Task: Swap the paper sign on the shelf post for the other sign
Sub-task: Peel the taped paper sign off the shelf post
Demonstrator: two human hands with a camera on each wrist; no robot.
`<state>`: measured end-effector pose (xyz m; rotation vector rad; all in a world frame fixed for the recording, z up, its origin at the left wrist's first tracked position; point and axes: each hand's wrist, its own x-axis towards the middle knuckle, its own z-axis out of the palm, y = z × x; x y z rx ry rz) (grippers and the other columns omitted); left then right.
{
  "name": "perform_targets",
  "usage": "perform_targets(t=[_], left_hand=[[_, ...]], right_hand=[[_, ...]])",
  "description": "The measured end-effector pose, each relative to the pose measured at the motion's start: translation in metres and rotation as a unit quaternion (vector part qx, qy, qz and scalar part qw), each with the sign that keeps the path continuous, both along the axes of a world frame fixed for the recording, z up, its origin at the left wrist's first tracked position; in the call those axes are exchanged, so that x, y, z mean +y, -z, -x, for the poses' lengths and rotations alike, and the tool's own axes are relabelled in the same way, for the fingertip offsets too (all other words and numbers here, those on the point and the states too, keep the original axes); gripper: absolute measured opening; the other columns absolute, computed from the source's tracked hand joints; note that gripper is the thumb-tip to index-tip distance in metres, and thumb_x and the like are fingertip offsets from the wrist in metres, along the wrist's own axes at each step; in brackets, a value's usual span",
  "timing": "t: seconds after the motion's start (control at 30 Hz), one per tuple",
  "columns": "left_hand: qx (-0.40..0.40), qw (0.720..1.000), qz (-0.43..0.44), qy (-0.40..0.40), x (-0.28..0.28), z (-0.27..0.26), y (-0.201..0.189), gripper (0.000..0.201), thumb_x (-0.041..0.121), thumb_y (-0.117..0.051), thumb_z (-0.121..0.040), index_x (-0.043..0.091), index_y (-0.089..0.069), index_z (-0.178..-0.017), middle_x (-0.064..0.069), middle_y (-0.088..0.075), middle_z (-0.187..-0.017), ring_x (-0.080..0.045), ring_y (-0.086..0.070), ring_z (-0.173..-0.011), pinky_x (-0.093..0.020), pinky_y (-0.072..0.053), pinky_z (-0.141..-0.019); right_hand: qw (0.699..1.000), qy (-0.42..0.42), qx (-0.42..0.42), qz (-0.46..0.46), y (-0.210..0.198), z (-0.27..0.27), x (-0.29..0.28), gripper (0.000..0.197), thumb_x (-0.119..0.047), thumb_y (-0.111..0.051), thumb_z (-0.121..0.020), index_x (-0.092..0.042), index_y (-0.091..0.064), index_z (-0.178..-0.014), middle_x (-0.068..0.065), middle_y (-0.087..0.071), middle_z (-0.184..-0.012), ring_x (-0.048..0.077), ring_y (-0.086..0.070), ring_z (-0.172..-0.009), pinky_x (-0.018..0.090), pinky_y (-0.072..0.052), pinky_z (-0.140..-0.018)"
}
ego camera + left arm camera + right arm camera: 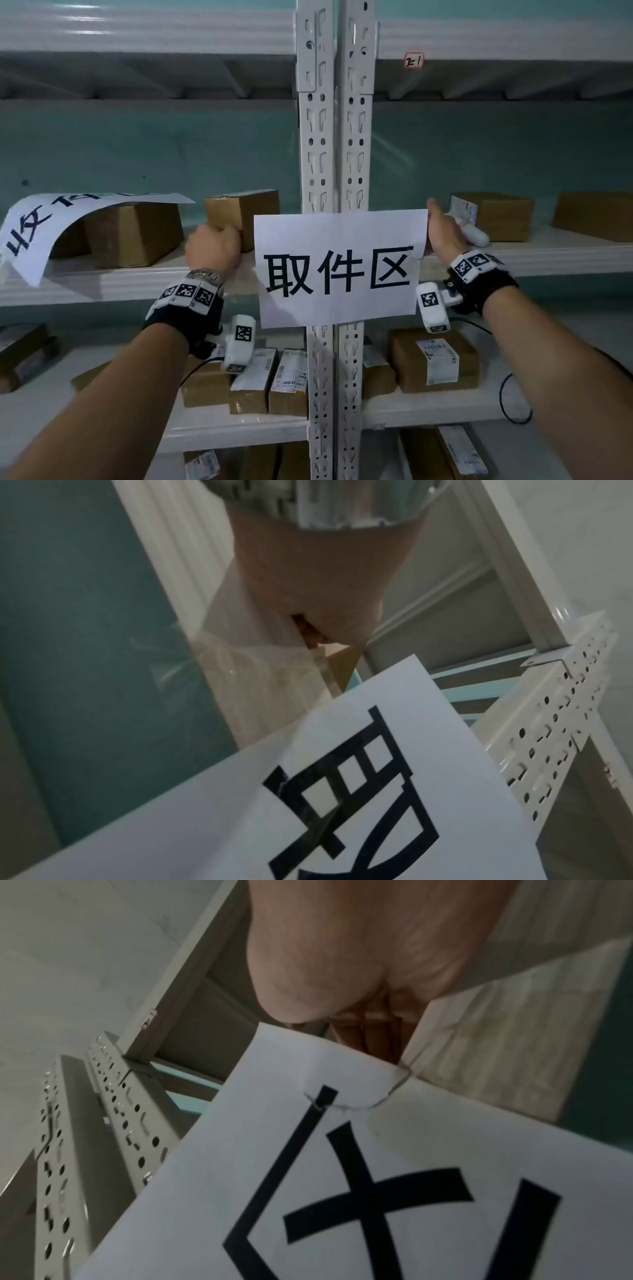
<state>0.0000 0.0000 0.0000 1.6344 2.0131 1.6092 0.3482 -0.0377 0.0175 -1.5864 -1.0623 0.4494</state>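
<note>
Sign (337,269) spanning the post (334,137), other sign (51,226) draped over a box (133,234) on the left shelf. Right hand (443,229) pinching the right edge beside a small tear; left hand (214,245) curled at the left edge, grip hidden. Best peeled or pressed evenly, sparing the tear.

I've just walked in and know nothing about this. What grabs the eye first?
A white paper sign with three big black characters, held flat against the pale metal shelf post in the middle. The left hand and right hand are at its side edges. A second sign lies curled over a cardboard box on the shelf to the left.
</note>
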Motion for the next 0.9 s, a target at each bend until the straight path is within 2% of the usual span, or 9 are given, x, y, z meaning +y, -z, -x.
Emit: perform_targets(t=[0.07, 0.13, 0.27, 0.37, 0.6, 0.73, 0.8, 0.83, 0.9], left_hand=[[-0.007, 1.000, -0.006, 0.001, 0.002, 0.002, 0.000, 0.035, 0.021, -0.051, -0.090, 0.007, -0.048, -0.058, -0.009, -0.049, -0.059, -0.026, -0.048, -0.060, -0.031, -0.036, -0.059], [-0.009, 1.000, -0.005, 0.000, 0.006, 0.003, 0.002, 0.037, 0.022, -0.051, -0.091, 0.009, -0.047, -0.056, -0.007, -0.047, -0.056, -0.023, -0.044, -0.055, -0.030, -0.034, -0.056], [-0.007, 1.000, -0.011, 0.003, 0.010, 0.004, 0.004, 0.036, 0.022, -0.051, -0.091, 0.011, -0.046, -0.057, -0.005, -0.046, -0.055, -0.021, -0.042, -0.053, -0.027, -0.030, -0.052], [-0.009, 1.000, -0.017, 0.003, 0.012, 0.004, 0.005, 0.035, 0.022, -0.050, -0.090, 0.010, -0.047, -0.057, -0.006, -0.046, -0.055, -0.022, -0.042, -0.053, -0.028, -0.033, -0.055], [-0.035, 0.999, -0.033, 0.026, 0.010, 0.004, 0.006, 0.035, 0.024, -0.052, -0.089, 0.013, -0.043, -0.056, -0.004, -0.043, -0.055, -0.021, -0.039, -0.052, -0.028, -0.032, -0.056], [-0.066, 0.996, -0.038, 0.042, 0.012, 0.005, 0.007, 0.031, 0.030, -0.050, -0.086, 0.013, -0.052, -0.060, -0.010, -0.057, -0.064, -0.025, -0.053, -0.062, -0.034, -0.047, -0.066], [-0.082, 0.994, -0.036, 0.056, 0.012, 0.006, 0.007, 0.030, 0.035, -0.048, -0.079, 0.010, -0.058, -0.064, -0.012, -0.061, -0.067, -0.026, -0.057, -0.064, -0.042, -0.056, -0.070], [-0.089, 0.993, -0.037, 0.062, 0.012, 0.007, 0.008, 0.034, 0.036, -0.047, -0.077, 0.007, -0.063, -0.067, -0.012, -0.062, -0.067, -0.026, -0.058, -0.063, -0.044, -0.058, -0.070], [-0.098, 0.992, -0.042, 0.075, 0.011, 0.008, 0.009, 0.041, 0.036, -0.046, -0.076, 0.001, -0.067, -0.074, -0.012, -0.061, -0.065, -0.025, -0.057, -0.062, -0.040, -0.053, -0.065]], right_hand=[[1.000, 0.002, -0.001, 0.003, 0.000, 0.000, -0.001, 0.077, -0.061, -0.022, -0.102, -0.001, -0.059, -0.134, 0.020, -0.059, -0.140, 0.035, -0.054, -0.128, 0.039, -0.039, -0.107], [1.000, -0.004, -0.007, 0.003, 0.003, -0.001, 0.001, 0.078, -0.063, -0.022, -0.100, -0.003, -0.061, -0.131, 0.019, -0.061, -0.138, 0.035, -0.056, -0.127, 0.044, -0.040, -0.110], [0.999, 0.002, -0.040, 0.001, 0.005, -0.001, 0.003, 0.074, -0.060, -0.022, -0.103, -0.002, -0.062, -0.126, 0.020, -0.062, -0.133, 0.034, -0.057, -0.122, 0.039, -0.041, -0.101], [0.999, 0.010, -0.052, -0.005, 0.007, -0.001, 0.005, 0.066, -0.056, -0.023, -0.105, -0.005, -0.063, -0.117, 0.022, -0.062, -0.131, 0.032, -0.057, -0.115, 0.037, -0.039, -0.093], [1.000, -0.007, -0.023, -0.017, 0.009, -0.007, 0.010, 0.085, -0.068, -0.017, -0.097, -0.004, -0.064, -0.127, 0.019, -0.063, -0.133, 0.033, -0.057, -0.122, 0.044, -0.040, -0.109], [0.999, -0.006, -0.028, -0.021, 0.011, -0.008, 0.012, 0.074, -0.065, -0.018, -0.101, -0.008, -0.065, -0.113, 0.016, -0.066, -0.123, 0.031, -0.059, -0.114, 0.040, -0.043, -0.102], [0.999, -0.010, -0.027, -0.025, 0.013, -0.008, 0.012, 0.073, -0.064, -0.018, -0.101, -0.010, -0.066, -0.112, 0.015, -0.067, -0.120, 0.030, -0.060, -0.111, 0.040, -0.044, -0.101], [0.999, -0.011, -0.026, -0.025, 0.013, -0.008, 0.012, 0.075, -0.065, -0.018, -0.100, -0.009, -0.066, -0.114, 0.015, -0.067, -0.120, 0.030, -0.060, -0.111, 0.040, -0.044, -0.102], [0.999, -0.008, -0.023, -0.029, 0.013, -0.007, 0.011, 0.077, -0.066, -0.018, -0.098, -0.009, -0.067, -0.115, 0.014, -0.067, -0.122, 0.031, -0.060, -0.114, 0.042, -0.043, -0.104]])
